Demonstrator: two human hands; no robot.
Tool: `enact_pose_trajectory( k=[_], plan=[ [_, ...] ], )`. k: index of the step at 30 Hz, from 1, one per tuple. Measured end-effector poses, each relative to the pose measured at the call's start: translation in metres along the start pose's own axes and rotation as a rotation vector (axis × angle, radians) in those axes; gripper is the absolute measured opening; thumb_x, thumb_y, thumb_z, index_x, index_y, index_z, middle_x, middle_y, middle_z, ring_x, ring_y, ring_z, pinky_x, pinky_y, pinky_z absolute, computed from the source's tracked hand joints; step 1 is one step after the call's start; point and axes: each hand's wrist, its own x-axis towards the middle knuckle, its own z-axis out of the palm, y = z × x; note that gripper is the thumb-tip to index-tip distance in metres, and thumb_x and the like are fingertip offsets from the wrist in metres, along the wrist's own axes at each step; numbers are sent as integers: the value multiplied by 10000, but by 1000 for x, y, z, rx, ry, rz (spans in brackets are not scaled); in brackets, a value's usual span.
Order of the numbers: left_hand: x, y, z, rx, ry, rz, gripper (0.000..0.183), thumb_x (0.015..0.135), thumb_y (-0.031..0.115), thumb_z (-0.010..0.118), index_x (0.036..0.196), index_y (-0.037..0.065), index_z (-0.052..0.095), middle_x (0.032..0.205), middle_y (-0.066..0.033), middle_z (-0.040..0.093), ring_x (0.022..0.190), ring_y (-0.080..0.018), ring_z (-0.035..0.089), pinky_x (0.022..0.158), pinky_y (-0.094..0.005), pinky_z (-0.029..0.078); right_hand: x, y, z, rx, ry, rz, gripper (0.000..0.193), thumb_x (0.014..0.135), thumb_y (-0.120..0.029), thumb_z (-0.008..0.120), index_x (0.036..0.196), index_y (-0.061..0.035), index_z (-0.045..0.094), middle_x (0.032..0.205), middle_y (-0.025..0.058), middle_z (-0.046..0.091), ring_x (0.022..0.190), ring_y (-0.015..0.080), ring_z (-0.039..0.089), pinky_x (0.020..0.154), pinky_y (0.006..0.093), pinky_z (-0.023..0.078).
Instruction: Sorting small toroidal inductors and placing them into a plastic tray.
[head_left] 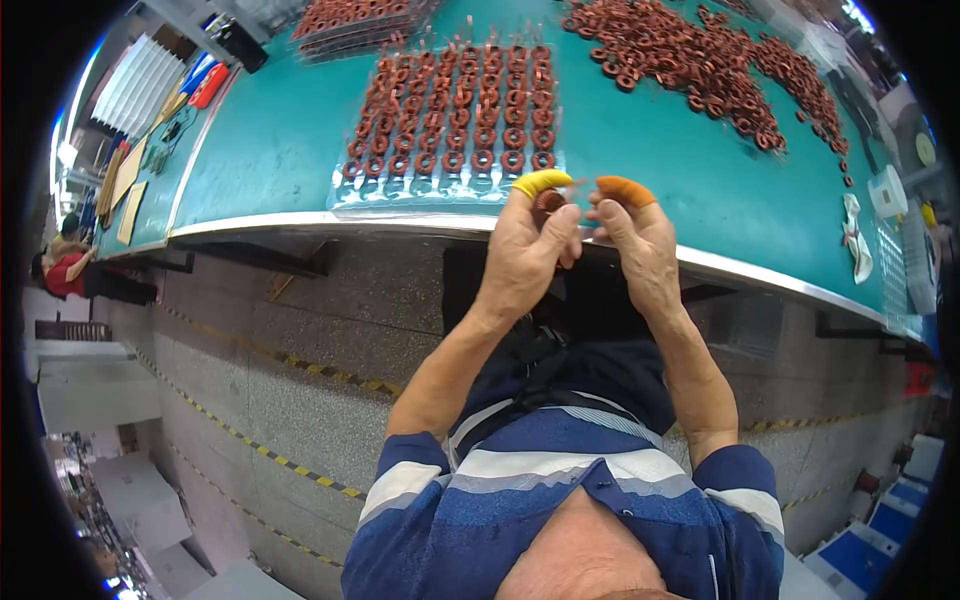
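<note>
My left hand (522, 250), with a yellow cover on its index finger, pinches a copper-coloured ring coil (548, 201) just off the table's front edge. Close beside it on the right is my right hand (643, 245), an orange cover on one finger. Its thumb and fingertip are brought together near the coil; whether they grip a wire end is too small to tell. Beyond my hands lies a clear plastic tray (350, 196) with rows of similar ring coils (460, 115), their wire ends sticking up.
Loose coils form a large heap (680, 60) at the back right of the green table (265, 150). More filled trays (355, 30) are stacked at the back left. A white cloth (856, 240) and a white container (886, 190) sit far right. Another person (70, 275) is at far left.
</note>
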Motion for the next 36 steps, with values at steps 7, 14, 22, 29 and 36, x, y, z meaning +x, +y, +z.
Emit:
enact_pose_trajectory(
  k=[7,14,22,29,36],
  plan=[
    [-2,4,-1,171,-68,-7,278,964,135,532,1197,-1,470,774,-36,558,624,-85,537,546,-208,433,3,0,6,15,-76,18,285,945,-255,586,945,17,670,757,22,647,667,90,587,599,241,478],
    [-1,-2,9,405,-59,88,201,928,27,511,1125,-17,515,717,-30,549,562,-77,504,498,-219,402,-11,-22,-5,-69,108,21,247,925,-183,585,845,29,681,666,33,618,575,77,547,529,212,437],
    [-6,2,-13,186,-244,-270,343,1019,295,401,1042,-18,541,677,-44,537,538,-110,529,500,-225,438,-5,-21,-8,4,-57,102,230,900,-234,655,963,-14,637,664,1,567,526,63,511,476,193,400],
    [-13,-1,-6,205,-233,-74,301,988,208,496,1183,-22,504,677,-18,534,569,-77,503,518,-206,415,-2,-15,-14,201,-112,156,220,890,-232,664,952,-23,638,661,7,580,516,63,521,459,182,379],
    [-13,-5,3,144,-127,-32,210,981,165,502,1108,-2,522,668,-11,511,535,-77,474,482,-205,384,-19,-20,-5,66,-10,-99,207,917,-167,619,978,31,613,731,34,610,610,74,568,545,201,460]
  ],
)
